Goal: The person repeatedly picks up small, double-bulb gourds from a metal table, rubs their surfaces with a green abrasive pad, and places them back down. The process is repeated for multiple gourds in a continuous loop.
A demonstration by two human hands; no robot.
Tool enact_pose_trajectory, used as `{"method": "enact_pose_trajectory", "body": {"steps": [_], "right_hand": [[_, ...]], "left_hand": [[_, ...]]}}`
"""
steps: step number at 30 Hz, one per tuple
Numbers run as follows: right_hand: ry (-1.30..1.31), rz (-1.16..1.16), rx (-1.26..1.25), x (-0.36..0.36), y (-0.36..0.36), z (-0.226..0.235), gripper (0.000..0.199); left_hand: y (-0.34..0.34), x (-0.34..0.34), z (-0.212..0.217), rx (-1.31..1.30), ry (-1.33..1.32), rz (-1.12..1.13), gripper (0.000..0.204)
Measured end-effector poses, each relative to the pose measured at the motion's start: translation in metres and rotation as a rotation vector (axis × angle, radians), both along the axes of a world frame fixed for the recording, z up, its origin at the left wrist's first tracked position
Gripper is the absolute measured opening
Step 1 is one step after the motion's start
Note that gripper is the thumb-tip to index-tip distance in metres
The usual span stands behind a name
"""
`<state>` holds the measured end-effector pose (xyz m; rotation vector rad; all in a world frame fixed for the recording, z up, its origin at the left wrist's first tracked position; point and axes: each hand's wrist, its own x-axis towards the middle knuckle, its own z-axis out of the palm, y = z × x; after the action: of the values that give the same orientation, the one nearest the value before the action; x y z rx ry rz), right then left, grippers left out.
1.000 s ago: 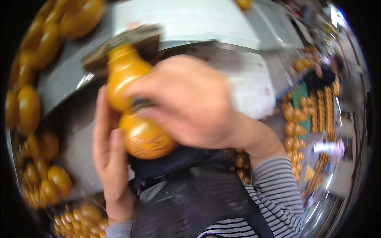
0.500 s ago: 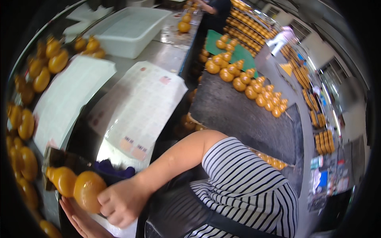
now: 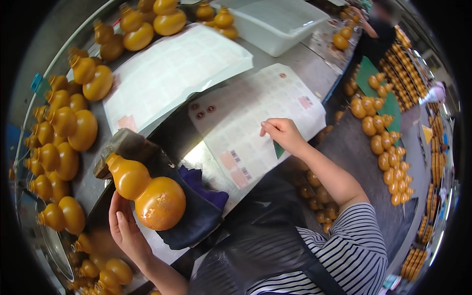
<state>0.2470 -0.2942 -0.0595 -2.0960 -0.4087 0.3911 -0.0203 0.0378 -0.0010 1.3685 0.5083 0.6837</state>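
Observation:
A glossy orange-yellow bottle gourd (image 3: 129, 176) lies on a dark blue cloth pad (image 3: 189, 235), its neck by a worn wooden block (image 3: 129, 142). Pale patterned marks show on its larger bulb. My left hand (image 3: 127, 231) is beside the gourd's near left side, fingers stretched out; whether they touch it is hard to tell. Away to the right, my right hand (image 3: 285, 135) hovers over a white sheet of stickers (image 3: 260, 113), thumb and fingers pinched together. Whatever may be in that pinch is too small to make out. Purple cloth (image 3: 201, 184) bunches beside the pad.
Another pale sheet (image 3: 177, 73) lies farther left. Several gourds (image 3: 64, 123) line the table's left side. A white plastic tub (image 3: 280, 24) stands at the back. On the right, more gourds (image 3: 388, 147) sit on a dark surface, near a person in black (image 3: 381, 34).
My right hand has left the gourd's larger bulb and moved right, over the sticker sheet. My left hand stays near the gourd. The view has swung left.

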Motion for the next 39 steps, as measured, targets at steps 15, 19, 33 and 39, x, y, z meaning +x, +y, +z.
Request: {"method": "enact_pose_trajectory", "body": {"steps": [15, 19, 33, 39], "right_hand": [[-0.910, 0.557, -0.512, 0.005, -0.005, -0.007, 0.038], [-0.970, 0.546, -0.415, -0.046, -0.064, 0.002, 0.040], [0.339, 0.026, 0.269, -0.074, -0.019, 0.027, 0.012], [-0.382, 0.604, 0.213, -0.090, 0.106, 0.128, 0.033]], "left_hand": [[-0.011, 0.016, 0.007, -0.007, -0.018, 0.108, 0.041], [-0.011, 0.018, 0.010, 0.026, -0.055, 0.081, 0.042], [-0.015, 0.011, 0.015, 0.163, -0.009, -0.053, 0.045], [-0.006, 0.030, 0.016, 0.002, -0.095, -0.168, 0.055]]}}
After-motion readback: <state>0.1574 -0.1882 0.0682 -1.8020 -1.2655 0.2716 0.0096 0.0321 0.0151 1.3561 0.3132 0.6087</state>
